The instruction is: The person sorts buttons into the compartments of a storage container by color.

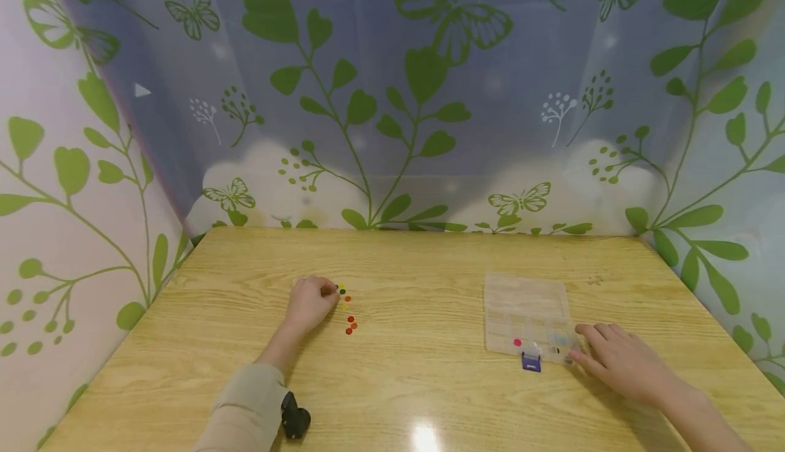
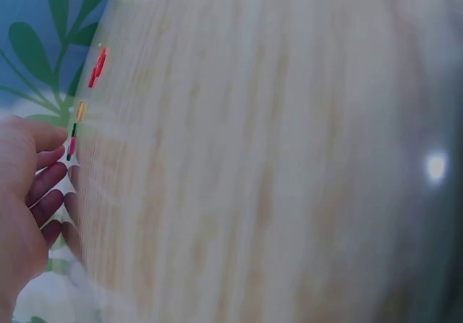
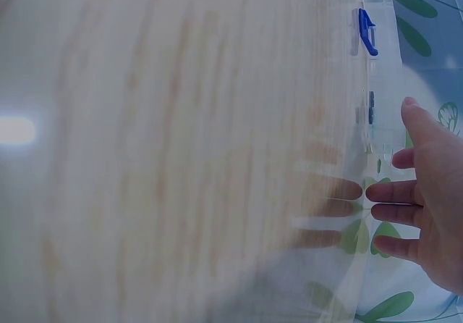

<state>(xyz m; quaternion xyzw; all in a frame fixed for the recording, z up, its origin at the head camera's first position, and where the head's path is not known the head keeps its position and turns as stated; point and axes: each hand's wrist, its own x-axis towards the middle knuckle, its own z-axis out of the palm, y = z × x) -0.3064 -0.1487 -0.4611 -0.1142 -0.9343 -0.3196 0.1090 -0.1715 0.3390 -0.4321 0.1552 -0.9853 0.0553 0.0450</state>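
Note:
My left hand [image 1: 311, 302] rests at the table's left middle, thumb and index tips beside several small coloured discs. Among these are a dark green disc [image 1: 343, 292] and a red disc [image 1: 351, 319]; orange and yellow ones lie in the same loose line. In the left wrist view, the loosely bent fingers [image 2: 49, 182] show nothing clearly held. A clear plastic compartment box [image 1: 505, 327] with its lid laid back sits right of centre. It contains a pink disc [image 1: 518, 343] and a few dark bits. My right hand [image 1: 628, 363] is spread by its right edge, thumb near the front corner.
The box's blue latch [image 1: 531, 362] points toward me. A black object [image 1: 296, 418] is at my left sleeve. The wooden table [image 1: 417, 384] meets a leaf-patterned curtain [image 1: 392, 97] at the back, with similar cloth at both sides.

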